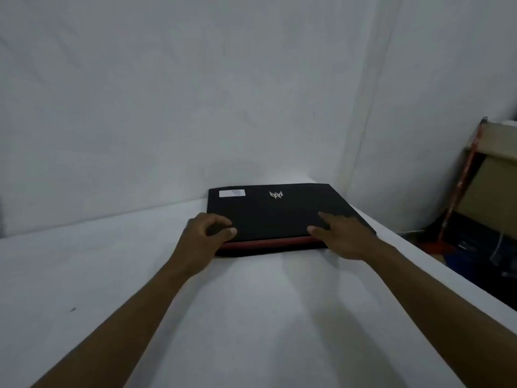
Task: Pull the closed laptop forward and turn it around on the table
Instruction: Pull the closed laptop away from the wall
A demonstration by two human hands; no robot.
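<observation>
Resting at the table's (112, 275) far end against the wall, the laptop (274, 217) is lying crosswise; left hand (205, 236) is curling onto its near-left corner, right hand (340, 236) is pressing spread fingers near-right.

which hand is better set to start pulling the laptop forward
Probably the left hand: its fingers curl over the near left corner of the laptop, so it seems to hook the edge. The right hand lies flatter on the lid, fingers spread, better for steadying.
</observation>
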